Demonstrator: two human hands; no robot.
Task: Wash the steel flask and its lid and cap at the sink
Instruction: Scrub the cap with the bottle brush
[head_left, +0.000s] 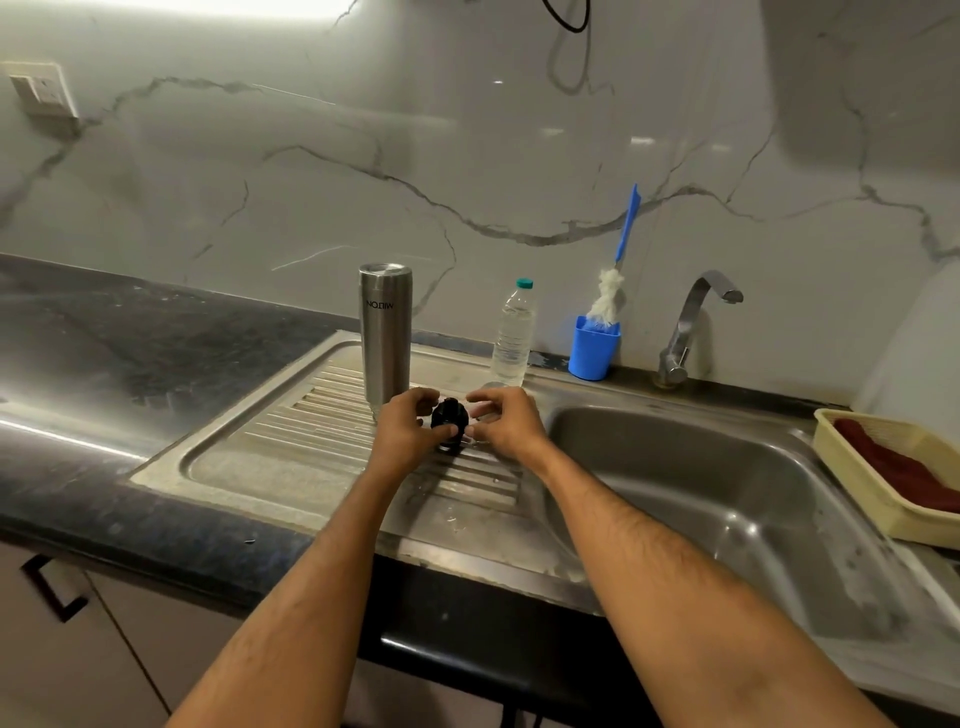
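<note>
Counter (156, 353): dark stone w/ a steel sink (701, 499) let into it, ribbed drainboard (311, 415) on the left, basin on the right, tap (691, 322) at the back, not running as far as I can see.

Steel flask (385, 332) stands on the drainboard by the back edge, looks inverted (logo reads upside down), just behind the left hand (402, 431). Well apart from the basin.

Clear water bottle (514, 332) and blue cup (594, 347) w/ a bottle brush (610, 291) sit along the back edge betw. flask and tap. Yellow basket (852, 467) w/ a red cloth (898, 467) at far right.

Both hands meet over the drainboard ribs. Left grip: fingers curled round a small black lid (450, 422), thumb in front. Right hand (506, 423): fingertips pinch at the lid's right side; there's a clear or steel bit under it, prob. the cap, can't tell which or if it's held.

Step in hand, my read: pulling the lid apart from its cap, or setting the pieces down.

To do it well:
- keep left grip firm round the lid body, twist w/ right, not pull; wet plastic slips.
- stay low over the ribs so a dropped piece doesn't bounce into the basin.
- mind the flask behind the left knuckles, an elbow-out twist could tip it.
- once apart, move pieces to the basin side nr the tap and brush.
</note>
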